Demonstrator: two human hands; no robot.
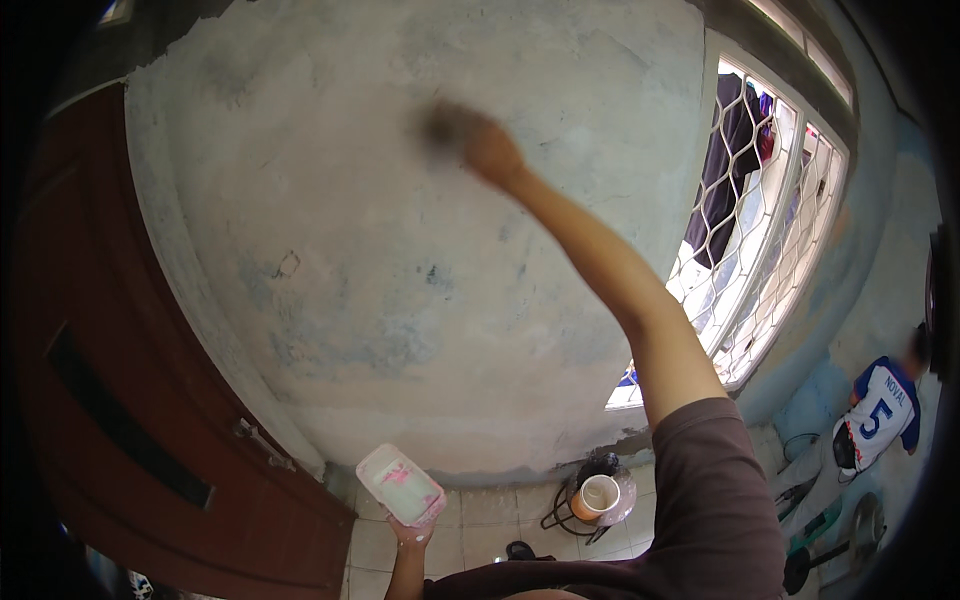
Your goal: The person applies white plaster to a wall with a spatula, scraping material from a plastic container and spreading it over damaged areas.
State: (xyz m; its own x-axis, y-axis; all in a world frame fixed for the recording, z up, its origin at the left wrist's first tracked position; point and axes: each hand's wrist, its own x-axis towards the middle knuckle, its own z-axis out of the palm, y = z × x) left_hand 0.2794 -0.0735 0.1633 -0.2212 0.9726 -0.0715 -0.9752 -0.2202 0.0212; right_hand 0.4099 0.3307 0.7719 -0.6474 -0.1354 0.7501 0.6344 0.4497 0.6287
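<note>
Gripping a tray [402, 482]: my left hand [411, 533], 7 o'clock. My right hand [492, 152], at 12, blurs; I can't tell its grip.

Bright window [768, 225] glare, black corners, blurred right hand [490, 150] (edges bowed)

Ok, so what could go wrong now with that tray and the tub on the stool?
The white tray rests on just the left hand, so it might tip and any loose pink stuff could land on the floor tiles. The open tub stands on a stool near the wall, so a bump might knock it over.
</note>
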